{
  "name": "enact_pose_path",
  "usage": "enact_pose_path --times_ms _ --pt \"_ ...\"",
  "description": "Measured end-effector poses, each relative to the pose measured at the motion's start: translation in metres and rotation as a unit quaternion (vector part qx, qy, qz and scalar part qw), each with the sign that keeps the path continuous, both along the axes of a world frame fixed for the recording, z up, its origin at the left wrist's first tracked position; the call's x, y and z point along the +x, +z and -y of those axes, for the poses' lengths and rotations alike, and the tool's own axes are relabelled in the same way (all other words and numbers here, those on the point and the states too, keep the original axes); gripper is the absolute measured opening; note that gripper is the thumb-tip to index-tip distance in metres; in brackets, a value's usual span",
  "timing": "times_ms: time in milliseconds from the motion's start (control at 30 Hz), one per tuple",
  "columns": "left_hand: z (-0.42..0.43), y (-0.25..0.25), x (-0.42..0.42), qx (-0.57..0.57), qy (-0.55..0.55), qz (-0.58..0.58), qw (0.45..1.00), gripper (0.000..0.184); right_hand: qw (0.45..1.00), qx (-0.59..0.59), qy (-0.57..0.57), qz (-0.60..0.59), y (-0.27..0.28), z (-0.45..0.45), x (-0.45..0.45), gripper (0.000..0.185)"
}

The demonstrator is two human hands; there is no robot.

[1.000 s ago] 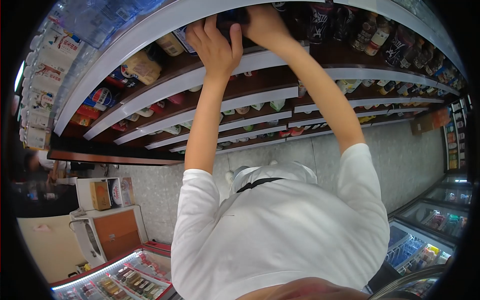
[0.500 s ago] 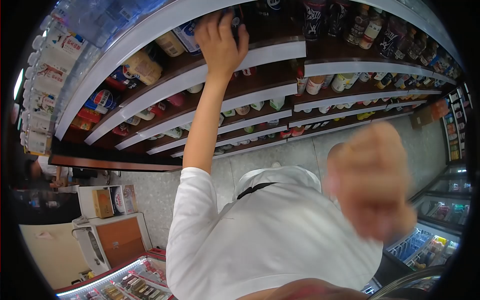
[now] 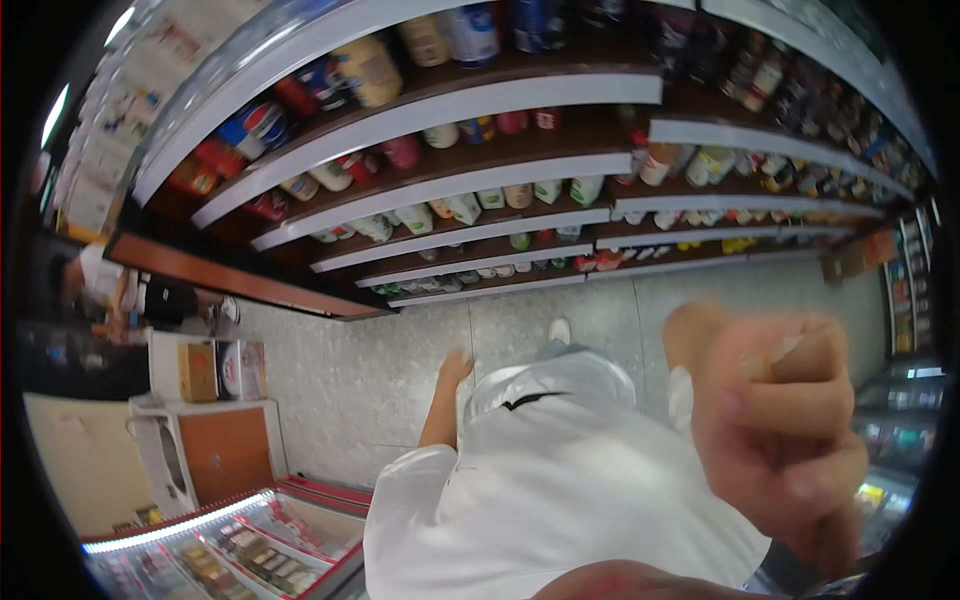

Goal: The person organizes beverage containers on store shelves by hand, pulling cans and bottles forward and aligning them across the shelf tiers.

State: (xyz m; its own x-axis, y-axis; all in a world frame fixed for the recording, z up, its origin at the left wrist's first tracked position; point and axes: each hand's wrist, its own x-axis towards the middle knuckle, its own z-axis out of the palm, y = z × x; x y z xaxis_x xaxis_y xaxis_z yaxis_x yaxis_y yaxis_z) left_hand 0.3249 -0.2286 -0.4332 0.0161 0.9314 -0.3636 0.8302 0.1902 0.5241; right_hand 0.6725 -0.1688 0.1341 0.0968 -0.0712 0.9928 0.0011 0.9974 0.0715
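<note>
My right hand (image 3: 785, 420) is raised close to the camera at the right, its fingers curled into a fist; whatever it may hold is hidden. Down beside my body, over the grey floor, is my left hand (image 3: 457, 366), small and blurred, touching no shelf. On the upper shelf (image 3: 480, 95) ahead stand a dark blue can (image 3: 538, 27), a white and blue can (image 3: 473, 35), a tan bottle (image 3: 367, 72) and a Pepsi item (image 3: 264, 125). Both hands are apart from these drinks.
Lower shelves (image 3: 450, 178) carry more bottles and cartons. A lit display case (image 3: 190, 530) is at the lower left, near a white and orange cabinet (image 3: 225, 455). Another person (image 3: 105, 280) is at the far left. Cardboard boxes (image 3: 855, 258) sit at the right.
My left hand has left the drinks on the upper shelf and dropped beside my body. My right hand went from the shelf to near the camera and is now slightly lower. The view has shifted.
</note>
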Motion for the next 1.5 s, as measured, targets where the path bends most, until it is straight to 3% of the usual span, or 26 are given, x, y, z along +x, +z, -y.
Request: enact_pose_path --times_ms 33,67,100,167,233,300,367,433,500,600,633,667,833,1000,1033,1100,1167,1233,1333,1367,1433,1467,1500 --pt "0.059 -0.013 -0.022 -0.119 0.083 -0.052 0.988 0.058 1.0 -0.005 0.021 -0.008 0.002 0.001 -0.01 0.017" --pt "0.117 -0.061 -0.059 -0.236 0.063 -0.093 0.965 0.052 0.998 -0.05 -0.003 0.027 -0.003 0.013 -0.005 0.014" --pt "0.171 -0.018 -0.077 -0.202 0.124 -0.11 0.965 0.049 0.993 -0.094 -0.034 0.063 -0.01 0.024 0.004 0.017" --pt "0.194 -0.029 -0.078 -0.195 0.13 -0.094 0.967 0.049 0.995 -0.011 -0.087 0.047 -0.027 0.021 -0.005 0.01" --pt "0.229 -0.032 -0.085 -0.214 0.128 -0.091 0.964 0.048 0.909 -0.177 -0.232 0.296 -0.044 0.042 0.016 0.011" --pt "0.264 -0.03 -0.097 -0.233 0.12 -0.097 0.96 0.048 0.903 -0.3 -0.16 0.264 -0.11 0.022 -0.001 0.013" --pt "0.295 -0.03 -0.1 -0.253 0.115 -0.098 0.956 0.047 0.799 -0.507 -0.132 0.294 -0.203 0.029 -0.006 0.015" --pt "0.291 -0.035 -0.095 -0.275 0.111 -0.096 0.95 0.047 0.615 -0.732 -0.052 0.29 -0.303 0.063 0.007 0.022" --pt "0.276 -0.052 -0.077 -0.294 0.105 -0.093 0.945 0.046 0.636 -0.597 -0.083 0.482 -0.354 0.102 0.022 0.024" --pt "0.22 -0.049 -0.064 -0.325 0.091 -0.088 0.937 0.046 0.595 -0.696 -0.017 0.402 -0.365 0.147 0.007 0.026" --pt "0.2 -0.074 -0.071 -0.14 0.044 -0.111 0.983 0.053 0.574 -0.719 -0.029 0.392 -0.363 0.155 -0.001 0.027" --pt "0.165 -0.028 -0.047 -0.087 0.2 -0.024 0.976 0.052 0.553 -0.739 -0.041 0.382 -0.362 0.162 -0.003 0.027" --pt "0.047 0.036 0.014 0.031 0.137 0.095 0.986 0.044 0.554 -0.724 -0.071 0.404 -0.414 0.161 0.003 0.022" --pt "0.047 0.042 0.055 -0.016 0.053 0.113 0.992 0.045 0.514 -0.706 -0.122 0.473 -0.46 0.143 0.067 0.021" --pt "0.058 0.034 0.056 -0.035 0.041 0.093 0.994 0.046 0.478 -0.723 -0.155 0.474 -0.479 0.143 0.088 0.022" --pt "0.088 -0.036 0.03 -0.054 -0.027 0.034 0.998 0.052 0.421 -0.752 -0.212 0.461 -0.501 0.149 0.133 0.024" --pt "0.118 -0.052 0.008 -0.256 -0.046 -0.089 0.961 0.056 0.388 -0.759 -0.256 0.456 -0.518 0.163 0.18 0.027" --pt "0.153 -0.031 -0.009 -0.341 0.067 -0.052 0.936 0.041 0.339 -0.762 -0.282 0.474 -0.531 0.182 0.229 0.029" --pt "0.144 -0.042 -0.023 -0.307 0.146 -0.088 0.936 0.043 0.23 -0.795 -0.268 0.493 -0.535 0.197 0.286 0.034" --pt "0.142 -0.024 -0.025 -0.291 0.187 -0.106 0.932 0.043 0.231 -0.795 -0.265 0.494 -0.58 0.224 0.332 0.034" --pt "0.145 0.003 -0.016 -0.26 0.269 -0.143 0.916 0.045 0.214 -0.678 -0.215 0.67 -0.655 0.225 0.373 0.023" --pt "0.135 0.013 -0.015 -0.242 0.239 -0.129 0.931 0.04 0.215 -0.675 -0.211 0.673 -0.657 0.222 0.381 0.023" --pt "0.122 -0.005 -0.032 -0.222 0.21 -0.114 0.945 0.038 0.181 -0.691 -0.201 0.67 -0.654 0.215 0.389 0.022"
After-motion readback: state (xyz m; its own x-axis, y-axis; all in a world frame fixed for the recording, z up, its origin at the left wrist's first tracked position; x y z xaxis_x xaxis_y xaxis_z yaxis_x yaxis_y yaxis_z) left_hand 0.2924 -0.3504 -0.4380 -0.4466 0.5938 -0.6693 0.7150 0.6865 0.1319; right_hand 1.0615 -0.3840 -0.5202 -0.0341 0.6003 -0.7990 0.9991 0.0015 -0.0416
